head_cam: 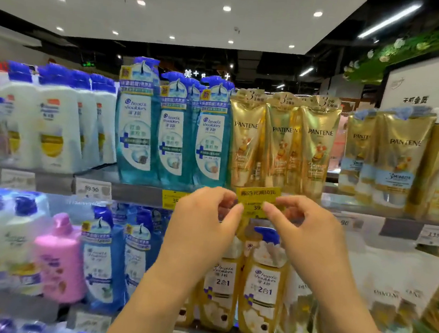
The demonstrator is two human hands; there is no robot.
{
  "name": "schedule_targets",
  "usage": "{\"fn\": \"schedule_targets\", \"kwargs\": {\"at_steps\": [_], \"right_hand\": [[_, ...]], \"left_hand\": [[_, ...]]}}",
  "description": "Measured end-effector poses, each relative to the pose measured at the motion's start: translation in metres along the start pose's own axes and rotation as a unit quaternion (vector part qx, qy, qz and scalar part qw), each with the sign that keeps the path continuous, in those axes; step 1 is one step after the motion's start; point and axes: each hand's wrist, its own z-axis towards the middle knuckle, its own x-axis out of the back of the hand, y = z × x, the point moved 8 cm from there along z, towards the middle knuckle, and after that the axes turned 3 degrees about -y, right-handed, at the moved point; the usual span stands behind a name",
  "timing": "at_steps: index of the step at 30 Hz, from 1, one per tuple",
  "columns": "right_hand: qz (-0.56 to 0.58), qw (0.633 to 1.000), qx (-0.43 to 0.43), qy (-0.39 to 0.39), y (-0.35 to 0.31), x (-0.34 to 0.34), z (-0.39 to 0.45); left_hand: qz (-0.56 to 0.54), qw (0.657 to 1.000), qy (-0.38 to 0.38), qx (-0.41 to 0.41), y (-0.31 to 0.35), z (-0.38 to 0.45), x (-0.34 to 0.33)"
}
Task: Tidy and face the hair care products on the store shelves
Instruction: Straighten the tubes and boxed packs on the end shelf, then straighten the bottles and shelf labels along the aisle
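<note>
Both my hands are raised to the upper shelf's front edge. A yellow price tag hangs there, below the gold Pantene tubes. My left hand pinches the tag's left edge with thumb and fingers. My right hand pinches its right edge the same way. Teal Head & Shoulders pump bottles stand left of the tubes. Below my hands, gold 2-in-1 Head & Shoulders bottles sit on the lower shelf, partly hidden by my forearms.
White Head & Shoulders bottles fill the upper shelf's left. More gold Pantene packs stand at right. The shelf rail carries other price labels. A pink bottle and blue bottles stand on the lower shelf.
</note>
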Motion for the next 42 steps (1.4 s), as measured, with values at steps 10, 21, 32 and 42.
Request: {"fn": "schedule_targets", "kwargs": {"at_steps": [10,21,32,42], "right_hand": [[0.057,0.984,0.036,-0.164,-0.048,-0.073,-0.097],[0.159,0.952,-0.010,-0.261,-0.086,-0.084,-0.224],[0.195,0.921,0.045,-0.335,-0.223,-0.164,-0.297],[0.265,0.891,0.071,-0.362,-0.388,-0.302,-0.353]], "left_hand": [[-0.013,0.992,-0.012,0.123,-0.047,-0.096,0.067],[-0.037,0.966,0.002,0.258,-0.044,-0.228,0.155],[0.022,0.949,0.091,0.300,-0.088,-0.298,0.318],[0.086,0.934,0.120,0.324,-0.205,-0.328,0.506]]}}
